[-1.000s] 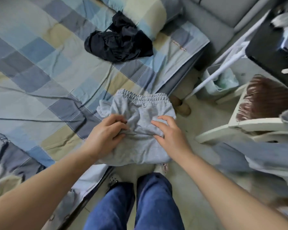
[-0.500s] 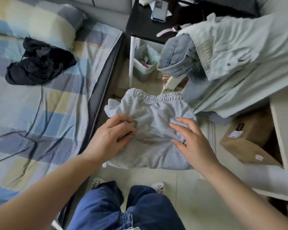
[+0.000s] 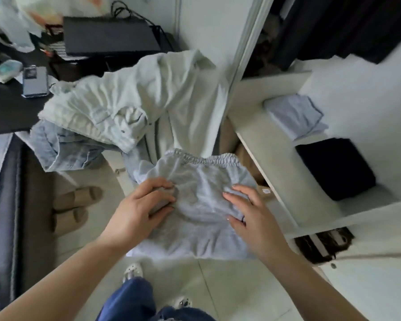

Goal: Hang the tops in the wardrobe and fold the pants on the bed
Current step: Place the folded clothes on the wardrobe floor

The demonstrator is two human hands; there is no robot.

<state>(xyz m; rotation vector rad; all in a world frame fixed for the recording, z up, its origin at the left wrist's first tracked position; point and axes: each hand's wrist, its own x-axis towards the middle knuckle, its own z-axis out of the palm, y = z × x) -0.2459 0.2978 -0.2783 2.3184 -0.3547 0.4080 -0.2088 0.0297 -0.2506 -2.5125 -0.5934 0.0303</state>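
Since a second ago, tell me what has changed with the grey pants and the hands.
The folded grey pants were carried off the bed, past the chair's clothes pile, to the open wardrobe shelf. Nothing was let go: the left hand and right hand keep the same grip on them.

Light: you get soft, even daylight, faint shadows | Glare: white wardrobe (image 3: 347,93) nearly washes out | Blur: motion smear throughout, worst at corners | Distortion: wide-angle bending at edges

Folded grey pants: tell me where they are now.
Head view, centre: the folded grey pants are held between the left hand and right hand, beside the open wardrobe shelf.
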